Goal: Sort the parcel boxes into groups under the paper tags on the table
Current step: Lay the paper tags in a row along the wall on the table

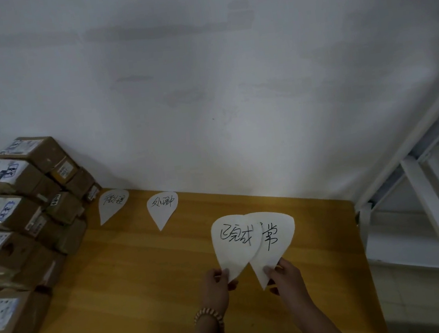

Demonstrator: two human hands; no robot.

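four tags total: two paper tags lie flat on the surface [149, 281], two more are in the hands.
left hand [217, 284]: fingers pinch the pointed lower end of the left held tag [231, 245], which overlaps the front of the other.
right hand [285, 275]: fingers pinch the lower end of the right held tag [277, 231], partly covered by its neighbour.
key relation: both held tags point tip-down toward the person, long axis running away from the body; bare surface for them lies ahead, right of the laid tags, so the right hand is nearer that space.
laid tags: far-left tag [112, 205] just beside the boxes; second tag [162, 207] near it, well apart from the hands.
parcel boxes [20, 209]: stacked along the left edge against the wall, roughly ten visible, exact count unclear.
progress, judged: tags not all laid, no box sorted yet.
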